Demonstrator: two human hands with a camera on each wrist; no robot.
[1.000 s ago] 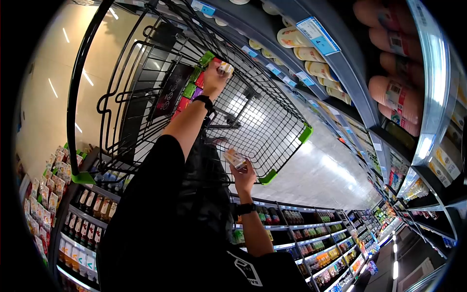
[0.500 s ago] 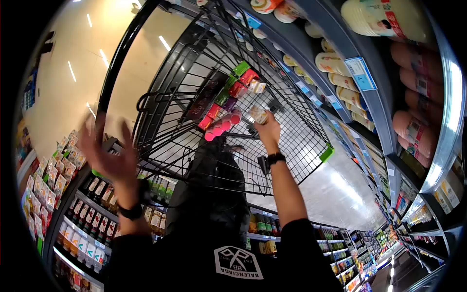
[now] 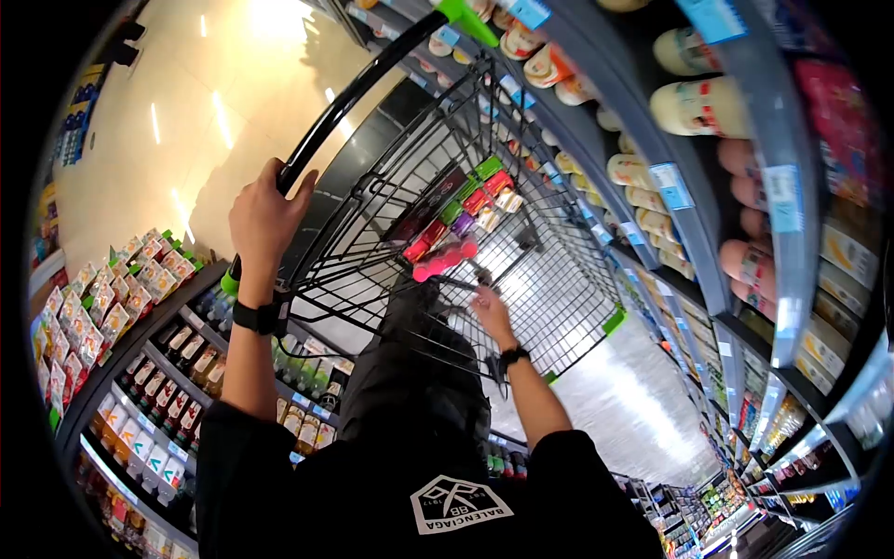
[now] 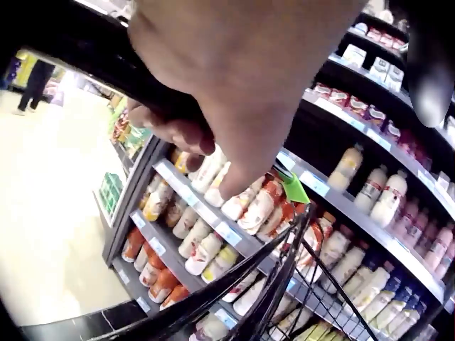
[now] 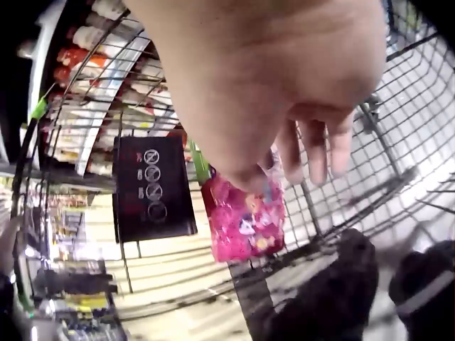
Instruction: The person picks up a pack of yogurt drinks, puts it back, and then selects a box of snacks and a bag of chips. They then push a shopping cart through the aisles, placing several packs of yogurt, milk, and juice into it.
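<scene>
My left hand (image 3: pixel 265 219) grips the black handle bar (image 3: pixel 349 88) of a wire shopping cart (image 3: pixel 559 279); the left wrist view shows its fingers (image 4: pixel 181 135) wrapped round the bar. Over the cart basket, my right hand (image 3: pixel 492 315) hangs with loose fingers and holds nothing. Below it in the right wrist view lies a shiny pink pack (image 5: pixel 245 220) with cartoon prints. In the basket, two small white cartons (image 3: pixel 507 199) lie beside a row of red, green and purple boxes (image 3: pixel 475 200).
Shelves of white and orange bottles (image 3: pixel 698 107) run along the cart's right side. At the left stand a rack of bagged snacks (image 3: pixel 102 317) and shelves of drinks (image 3: pixel 158 391). A black sign panel (image 5: pixel 153 188) is fixed to the basket. Pale floor (image 3: pixel 177 112) lies beyond the handle.
A second ago each hand held a small white carton; both cartons now lie in the basket. My left hand has moved back to grip the handle, and my right hand has let go.
</scene>
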